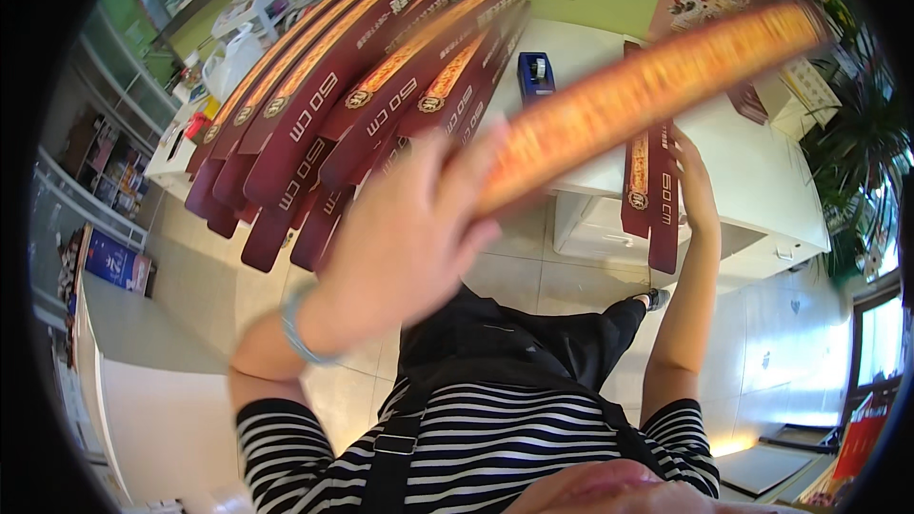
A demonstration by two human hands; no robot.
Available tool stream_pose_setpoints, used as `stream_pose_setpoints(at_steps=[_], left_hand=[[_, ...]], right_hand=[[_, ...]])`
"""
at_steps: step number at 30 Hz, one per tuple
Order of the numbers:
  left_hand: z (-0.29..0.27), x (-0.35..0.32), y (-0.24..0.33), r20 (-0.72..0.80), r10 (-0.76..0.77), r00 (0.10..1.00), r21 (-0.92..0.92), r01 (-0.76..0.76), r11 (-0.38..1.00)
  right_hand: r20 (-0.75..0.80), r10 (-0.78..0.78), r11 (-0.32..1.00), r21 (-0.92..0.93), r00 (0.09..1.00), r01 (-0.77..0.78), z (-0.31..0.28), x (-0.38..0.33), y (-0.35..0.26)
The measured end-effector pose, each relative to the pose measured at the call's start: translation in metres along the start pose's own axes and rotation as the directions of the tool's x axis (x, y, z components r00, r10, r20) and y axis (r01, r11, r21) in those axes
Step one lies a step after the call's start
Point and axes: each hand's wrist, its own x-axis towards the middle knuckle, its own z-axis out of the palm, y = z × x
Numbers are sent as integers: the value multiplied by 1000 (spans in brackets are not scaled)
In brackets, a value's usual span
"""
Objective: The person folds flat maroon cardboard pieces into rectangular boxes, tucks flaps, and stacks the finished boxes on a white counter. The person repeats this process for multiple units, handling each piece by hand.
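Head view: raised carton (657, 100) over counter (592, 49), blue tape dispenser (536, 74) nearby.

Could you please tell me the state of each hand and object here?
Left hand: closed around one end of the raised box
Raised box: tilted, blurred
Right hand: at lower box, grip unclear
Lower box: lying on the counter, near end overhanging
Box pile: overlapping, near ends overhanging
Tape dispenser: on the counter
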Motion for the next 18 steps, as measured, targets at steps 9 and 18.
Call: stream_pose_setpoints(at_steps=[9, 18], left_hand=[[4, 138, -201, 158, -246, 956, 616, 99, 781], [33, 146, -182, 190, -137, 972, 854, -95, 512]], right_hand=[[-266, 378, 283, -879, 887, -384, 43, 77, 69], [-213, 591, 344, -805, 778, -482, 51, 89, 39]])
